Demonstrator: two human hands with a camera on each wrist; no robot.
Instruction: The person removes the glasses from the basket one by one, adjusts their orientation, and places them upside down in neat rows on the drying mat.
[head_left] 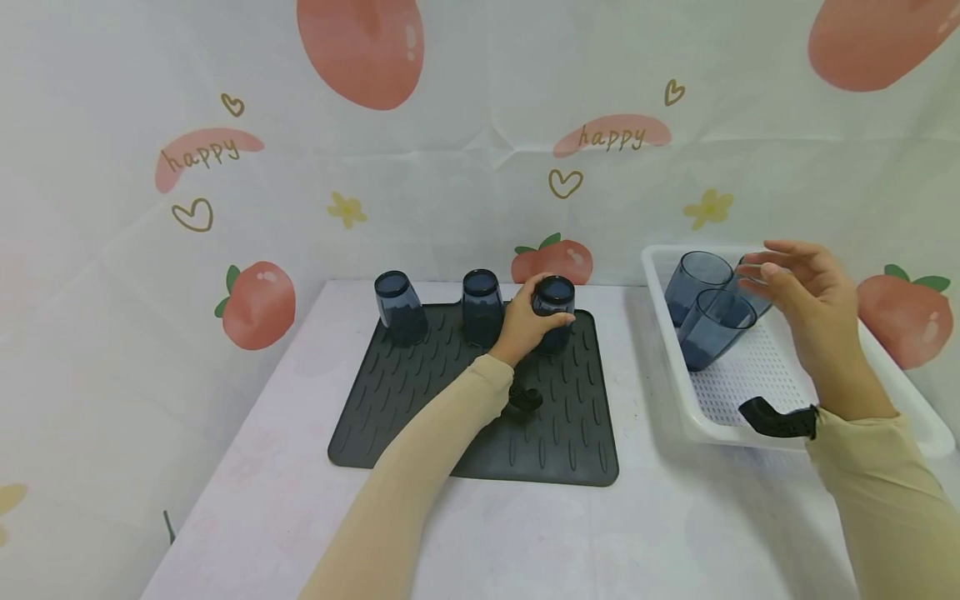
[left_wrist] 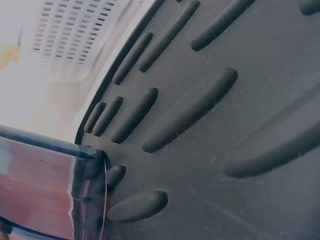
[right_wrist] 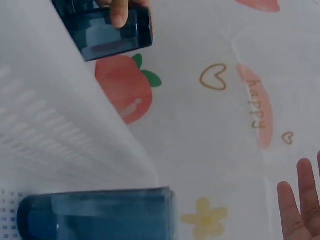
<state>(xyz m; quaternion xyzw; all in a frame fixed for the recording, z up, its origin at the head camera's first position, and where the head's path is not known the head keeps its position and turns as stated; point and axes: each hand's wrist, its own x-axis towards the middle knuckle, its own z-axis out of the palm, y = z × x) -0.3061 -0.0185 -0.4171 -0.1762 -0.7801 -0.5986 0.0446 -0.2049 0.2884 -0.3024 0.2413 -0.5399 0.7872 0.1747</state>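
Note:
My left hand (head_left: pixel 522 325) grips an upside-down blue glass (head_left: pixel 556 292) at the back right of the black drying mat (head_left: pixel 465 442). In the left wrist view, that glass (left_wrist: pixel 42 185) shows at the lower left over the ridged mat. Two more blue glasses, a left one (head_left: pixel 402 310) and a middle one (head_left: pixel 482 310), stand upside down along the mat's back edge. Over the white basket (head_left: pixel 675 400), my right hand (head_left: pixel 813 308) is raised with its fingers spread and nothing held. Beneath it, three upright blue glasses (head_left: pixel 716 329) fill the basket's back left; one is partly hidden by the fingers.
The mat and basket share a white table (head_left: pixel 525 542), a strip of which separates them. Behind them hangs a white cloth (head_left: pixel 450 192) printed with fruit, hearts and "happy". The basket's raised rim (head_left: pixel 911 400) encloses its perforated floor.

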